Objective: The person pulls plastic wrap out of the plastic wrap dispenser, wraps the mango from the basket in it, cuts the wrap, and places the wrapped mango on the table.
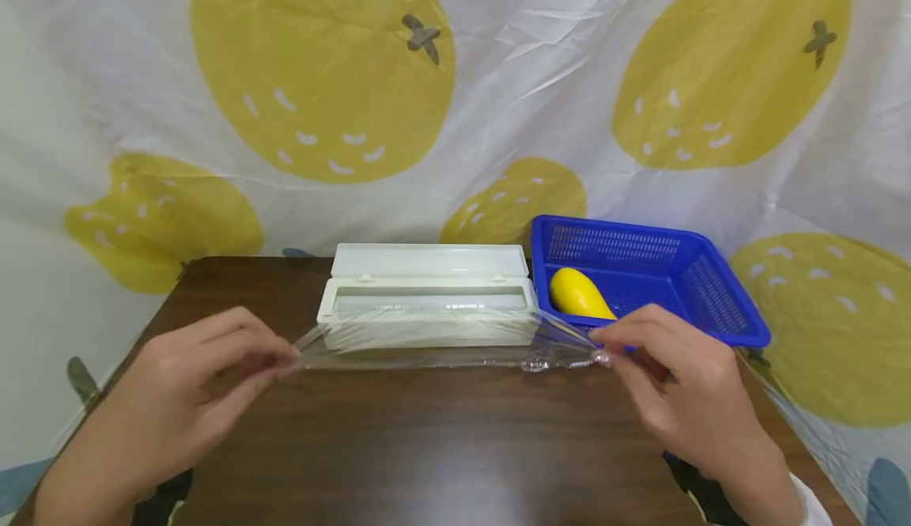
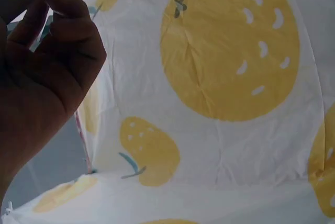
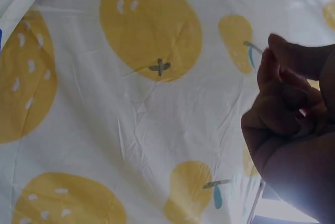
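Note:
Clear plastic wrap (image 1: pixel 441 352) stretches between both hands, running back to a roll (image 1: pixel 427 303) inside a white dispenser box (image 1: pixel 427 334) whose lid (image 1: pixel 430 261) is raised. At the left corner of the film, my left hand (image 1: pixel 195 380) pinches it between thumb and fingertips. The opposite corner is pinched by my right hand (image 1: pixel 679 391), in front of the blue basket. Each wrist view shows thumb and fingertips together, on the left hand (image 2: pixel 55 51) and the right hand (image 3: pixel 293 103); the film cannot be made out there.
A blue plastic basket (image 1: pixel 651 233) stands right of the dispenser, with a yellow mango-like fruit (image 1: pixel 578 295) inside. Beneath everything is a dark brown wooden table (image 1: pixel 427 439). A white curtain with yellow fruit prints (image 1: pixel 512 99) hangs behind and around the table.

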Available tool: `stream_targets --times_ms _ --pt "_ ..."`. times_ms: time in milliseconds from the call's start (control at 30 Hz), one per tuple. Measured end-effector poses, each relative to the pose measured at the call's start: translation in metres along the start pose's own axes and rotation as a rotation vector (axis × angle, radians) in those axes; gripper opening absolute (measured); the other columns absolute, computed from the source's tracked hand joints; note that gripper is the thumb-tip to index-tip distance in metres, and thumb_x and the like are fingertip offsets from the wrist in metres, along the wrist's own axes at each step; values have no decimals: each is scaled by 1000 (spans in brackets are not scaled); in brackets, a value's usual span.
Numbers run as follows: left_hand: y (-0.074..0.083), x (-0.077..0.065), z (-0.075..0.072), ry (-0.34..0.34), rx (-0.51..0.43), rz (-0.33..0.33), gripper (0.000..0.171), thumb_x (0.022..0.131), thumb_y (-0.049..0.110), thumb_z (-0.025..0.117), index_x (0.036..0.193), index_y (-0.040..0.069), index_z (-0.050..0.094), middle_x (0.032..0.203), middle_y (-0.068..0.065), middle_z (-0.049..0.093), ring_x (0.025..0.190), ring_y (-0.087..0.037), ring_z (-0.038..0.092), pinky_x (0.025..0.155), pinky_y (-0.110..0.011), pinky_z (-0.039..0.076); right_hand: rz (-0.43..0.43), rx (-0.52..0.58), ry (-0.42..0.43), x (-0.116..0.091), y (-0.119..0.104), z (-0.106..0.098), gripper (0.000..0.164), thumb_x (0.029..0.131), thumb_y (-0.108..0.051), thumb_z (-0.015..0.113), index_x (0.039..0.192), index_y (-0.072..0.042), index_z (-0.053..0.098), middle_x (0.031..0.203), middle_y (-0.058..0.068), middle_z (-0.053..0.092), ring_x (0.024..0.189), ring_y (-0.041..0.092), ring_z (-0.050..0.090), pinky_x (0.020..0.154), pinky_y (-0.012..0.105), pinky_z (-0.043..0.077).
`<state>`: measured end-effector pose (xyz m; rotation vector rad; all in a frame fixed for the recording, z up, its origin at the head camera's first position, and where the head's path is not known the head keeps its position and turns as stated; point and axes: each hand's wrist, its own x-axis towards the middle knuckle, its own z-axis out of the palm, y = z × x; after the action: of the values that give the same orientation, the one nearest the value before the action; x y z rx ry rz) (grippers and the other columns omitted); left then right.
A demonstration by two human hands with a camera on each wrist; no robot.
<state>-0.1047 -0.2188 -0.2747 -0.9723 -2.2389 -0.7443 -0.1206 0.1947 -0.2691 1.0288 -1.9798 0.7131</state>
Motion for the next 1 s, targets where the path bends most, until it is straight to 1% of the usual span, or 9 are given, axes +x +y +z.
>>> stream_targets --times_ms 133,167,267,333,400,467,600,667,1000 --pt "-2 -25 13 -231 -174 -3 26 83 6 76 93 28 68 87 17 63 67 6 53 56 -7 46 8 214 -315 -26 -2 -5 22 75 4 77 84 -14 67 77 -7 63 63 -1 50 52 9 42" --pt "-3 -31 20 -277 -213 11 25 83 6 76 93 28 68 86 17 63 68 6 53 57 -7 46 18 270 -402 -34 -2 -2 30 71 9 77 85 -16 67 78 -8 63 66 -1 53 55 8 44" --pt "-10 -47 45 -457 -323 -4 21 84 7 75 90 26 69 84 15 63 69 5 54 57 -11 49 77 362 -637 -59 2 12 30 76 6 76 84 -21 67 79 -11 64 72 -3 57 64 8 49" --pt "-14 -56 63 -572 -327 -53 17 85 9 75 85 25 69 80 16 62 70 5 53 58 -16 50 134 384 -765 -75 5 24 27 78 3 75 82 -22 67 77 -13 64 70 -5 55 62 5 46" --pt "-17 -65 79 -685 -315 -145 16 83 10 75 79 24 69 75 17 61 67 4 51 56 -19 50 166 384 -849 -89 8 37 26 76 1 76 78 -23 66 74 -15 62 68 -6 51 59 5 43" --pt "-19 -73 93 -752 -291 -219 20 80 6 75 72 23 68 68 18 59 61 4 49 53 -19 47 195 375 -911 -102 11 47 26 73 0 76 76 -24 66 73 -16 60 68 -6 50 58 6 42" --pt "-20 -86 112 -765 -236 -278 27 70 -2 69 62 23 63 58 19 52 51 3 43 46 -17 40 222 344 -969 -120 14 62 25 69 -2 77 73 -25 67 77 -16 58 71 -5 50 62 11 44" --pt "-20 -90 117 -742 -194 -271 28 66 -3 67 60 23 60 57 18 49 51 2 41 45 -17 38 239 332 -978 -126 15 66 25 68 -2 76 72 -25 66 76 -16 57 70 -4 50 61 12 44" --pt "-21 -94 121 -720 -71 -360 30 56 -3 70 51 23 56 57 14 49 52 -3 41 45 -22 39 381 403 -1075 -134 20 78 23 66 0 79 73 -21 72 63 -13 62 60 -6 49 53 13 43"
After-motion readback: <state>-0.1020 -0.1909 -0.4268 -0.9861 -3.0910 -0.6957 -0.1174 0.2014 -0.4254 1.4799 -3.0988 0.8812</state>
